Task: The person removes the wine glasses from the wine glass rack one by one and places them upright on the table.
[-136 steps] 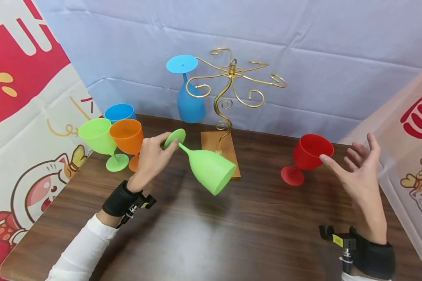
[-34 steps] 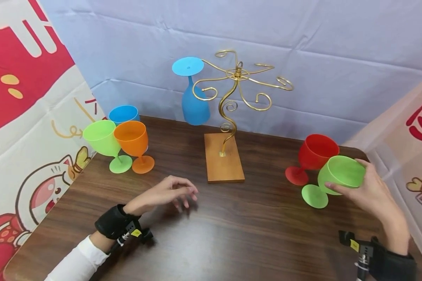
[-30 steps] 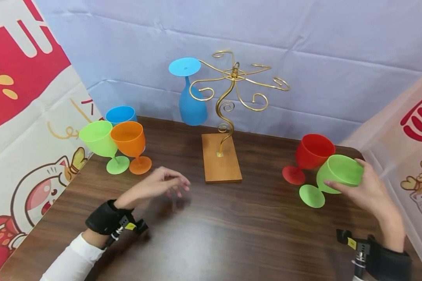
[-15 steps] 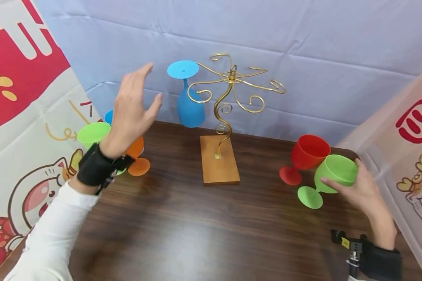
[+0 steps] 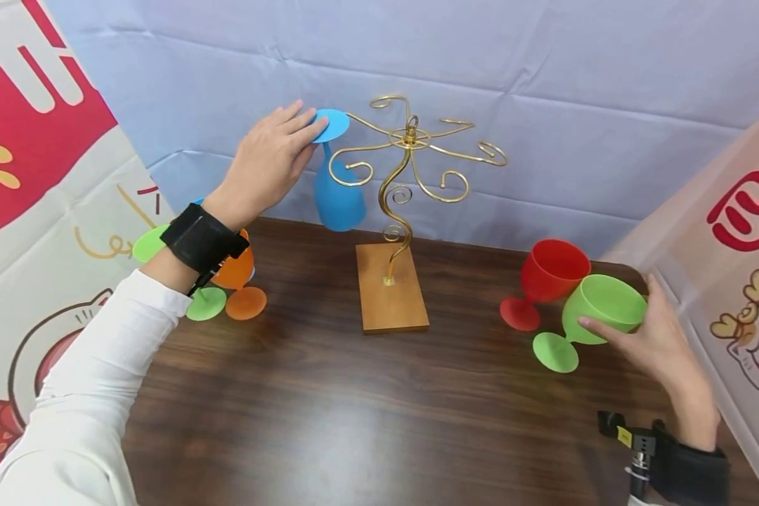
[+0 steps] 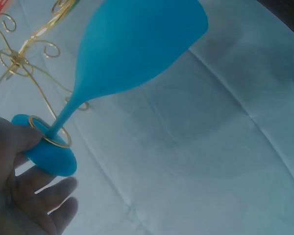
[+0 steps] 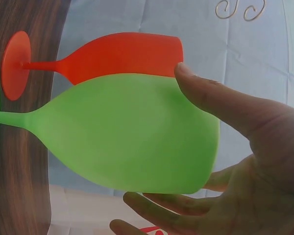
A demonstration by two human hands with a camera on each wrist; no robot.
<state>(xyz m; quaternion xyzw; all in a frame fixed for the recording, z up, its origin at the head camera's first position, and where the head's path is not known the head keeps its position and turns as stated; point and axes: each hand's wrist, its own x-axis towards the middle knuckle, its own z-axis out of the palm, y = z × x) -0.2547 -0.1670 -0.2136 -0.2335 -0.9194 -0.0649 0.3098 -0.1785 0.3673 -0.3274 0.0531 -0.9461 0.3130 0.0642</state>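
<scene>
A blue wine goblet [image 5: 339, 204] hangs upside down from a curled arm of the gold metal glass rack [image 5: 410, 138]. Its round base [image 6: 54, 159] is pinched at the edge by my left hand [image 5: 268, 158], thumb on one face and fingers on the other in the left wrist view. The wire loop still circles the stem just under that base. On the right, my right hand [image 5: 660, 344] grips the bowl of a light green goblet [image 7: 132, 132], thumb on one side, fingers on the other. Its foot is down by the tabletop. Just behind it stands a red goblet [image 5: 540, 281].
The rack's wooden base [image 5: 392, 302] sits mid-table near the back cloth. At left, partly hidden by my forearm, stand an orange goblet [image 5: 237, 270], another green goblet [image 5: 148, 244] and a barely visible blue one. Printed cloths [image 5: 743, 204] flank the brown table [image 5: 367, 414].
A green goblet passed from my left hand to my right and was lowered beside the red one. My left hand then rose leftward and took hold of the hanging blue goblet's base.
</scene>
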